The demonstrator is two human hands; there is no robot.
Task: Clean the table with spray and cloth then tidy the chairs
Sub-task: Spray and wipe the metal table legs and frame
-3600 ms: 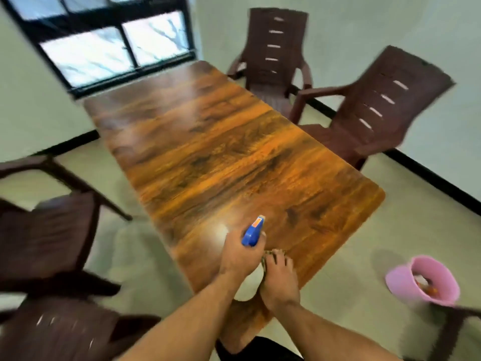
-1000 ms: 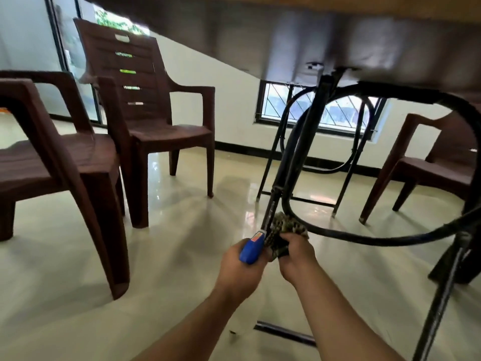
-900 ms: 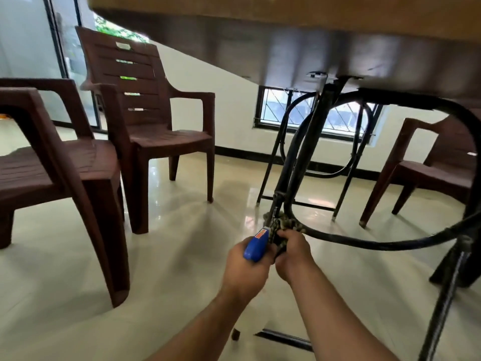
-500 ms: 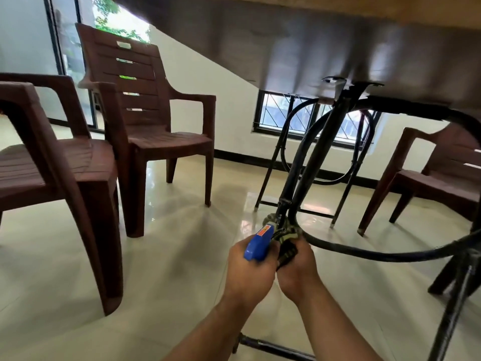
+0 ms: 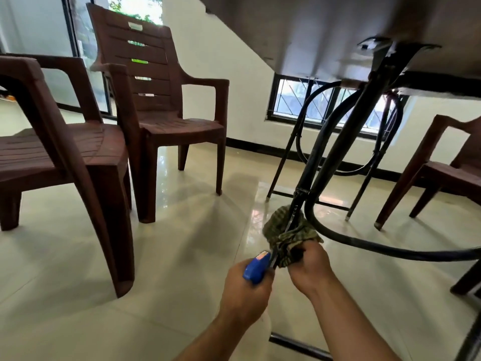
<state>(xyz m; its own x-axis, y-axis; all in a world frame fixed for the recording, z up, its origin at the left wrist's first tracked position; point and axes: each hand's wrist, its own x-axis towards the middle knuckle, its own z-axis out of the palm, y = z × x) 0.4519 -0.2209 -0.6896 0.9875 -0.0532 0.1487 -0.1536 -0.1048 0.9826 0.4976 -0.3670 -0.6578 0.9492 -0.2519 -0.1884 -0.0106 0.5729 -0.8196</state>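
cloth [image 5: 276, 228] wraps the bench leg [image 5: 342, 136] — right hand [image 5: 309, 269] grips it, left hand [image 5: 244, 291] grips the spray bottle [image 5: 256, 265].

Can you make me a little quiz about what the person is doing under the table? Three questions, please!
1. True or false: the checked green-brown cloth is wrapped round the black metal table leg.
2. Which hand grips the blue plastic spray bottle? A) left B) right C) both
3. Fill in the number: ___ brown plastic armchairs stand to the left of that leg.

Key
1. True.
2. A: the left hand grips it, while the right hand holds the cloth.
3. Two.
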